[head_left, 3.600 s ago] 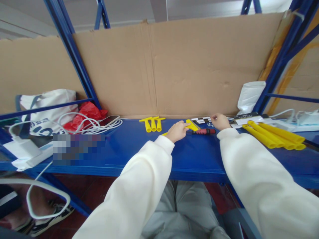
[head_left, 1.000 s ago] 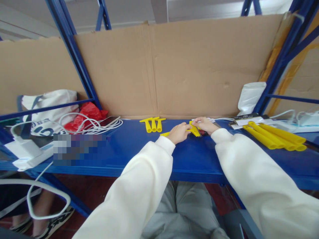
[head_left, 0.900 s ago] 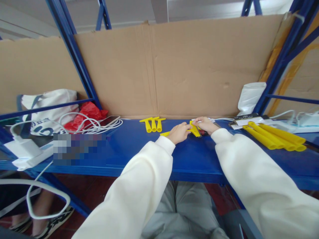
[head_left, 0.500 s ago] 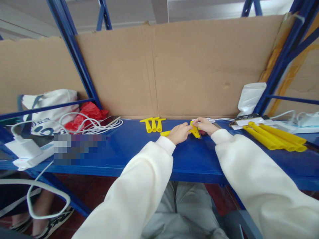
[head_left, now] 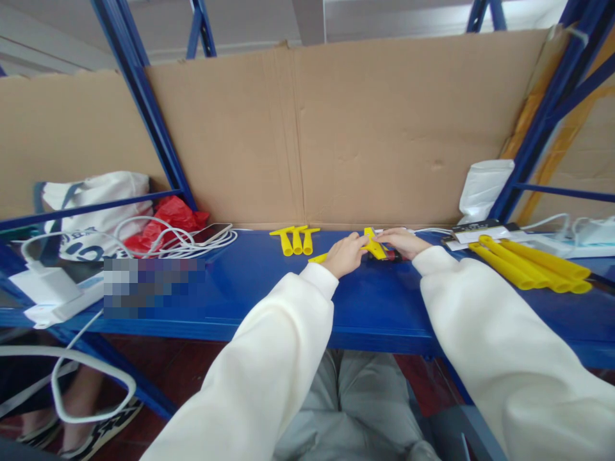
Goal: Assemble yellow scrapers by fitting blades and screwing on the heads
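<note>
My left hand (head_left: 344, 255) is closed around the handle of a yellow T-shaped scraper (head_left: 376, 250), whose handle end sticks out to the left below the hand. The fingers of my right hand (head_left: 404, 242) pinch the scraper's wide head from the right. A small dark red and black item (head_left: 394, 255) lies just under my right hand, partly hidden. Farther left, three short yellow T-shaped pieces (head_left: 296, 241) lie side by side near the back of the blue table (head_left: 269, 294).
Several long yellow tubes (head_left: 528, 264) lie at the right, by black and white packets (head_left: 475, 232). White cables (head_left: 192, 243), a red plastic bag (head_left: 168, 221) and a power strip (head_left: 72, 298) sit left. A cardboard panel (head_left: 375, 128) stands behind. Another person's shoe (head_left: 108, 429) shows at lower left.
My right hand has shifted slightly right and lies flatter over the scraper's head. The head has turned a little, and more of the dark red item shows. My left hand stays nearly in place.
</note>
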A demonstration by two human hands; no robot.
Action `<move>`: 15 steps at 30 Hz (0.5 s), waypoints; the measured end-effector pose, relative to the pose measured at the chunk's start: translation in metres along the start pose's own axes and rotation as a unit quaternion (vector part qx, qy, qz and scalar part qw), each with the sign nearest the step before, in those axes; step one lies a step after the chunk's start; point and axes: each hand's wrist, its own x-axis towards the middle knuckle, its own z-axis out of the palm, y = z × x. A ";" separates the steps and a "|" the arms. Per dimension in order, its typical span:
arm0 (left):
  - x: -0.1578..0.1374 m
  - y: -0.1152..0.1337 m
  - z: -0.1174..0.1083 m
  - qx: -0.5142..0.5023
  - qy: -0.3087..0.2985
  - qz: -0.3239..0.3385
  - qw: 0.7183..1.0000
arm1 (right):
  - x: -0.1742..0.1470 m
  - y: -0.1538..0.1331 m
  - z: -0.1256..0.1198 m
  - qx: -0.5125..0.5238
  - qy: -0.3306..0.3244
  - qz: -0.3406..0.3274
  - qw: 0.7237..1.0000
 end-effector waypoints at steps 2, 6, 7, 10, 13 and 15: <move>0.000 0.001 0.000 -0.005 0.004 -0.002 1.000 | -0.001 0.000 -0.002 0.033 -0.025 0.025 0.999; 0.000 0.002 0.001 -0.014 0.013 -0.004 1.000 | -0.002 -0.002 -0.002 0.051 -0.028 0.045 0.997; 0.000 0.002 0.001 -0.016 0.013 -0.006 1.000 | -0.003 -0.003 -0.001 0.053 -0.026 0.046 0.997; 0.001 0.002 0.003 -0.012 0.000 -0.016 1.000 | -0.004 -0.005 0.000 0.059 -0.019 0.050 0.997; 0.000 0.001 0.005 0.002 -0.013 -0.021 1.000 | -0.004 -0.005 0.001 0.056 -0.014 0.050 0.997; 0.000 0.001 0.006 0.013 -0.014 -0.023 1.000 | -0.004 -0.005 0.002 0.051 -0.013 0.044 0.998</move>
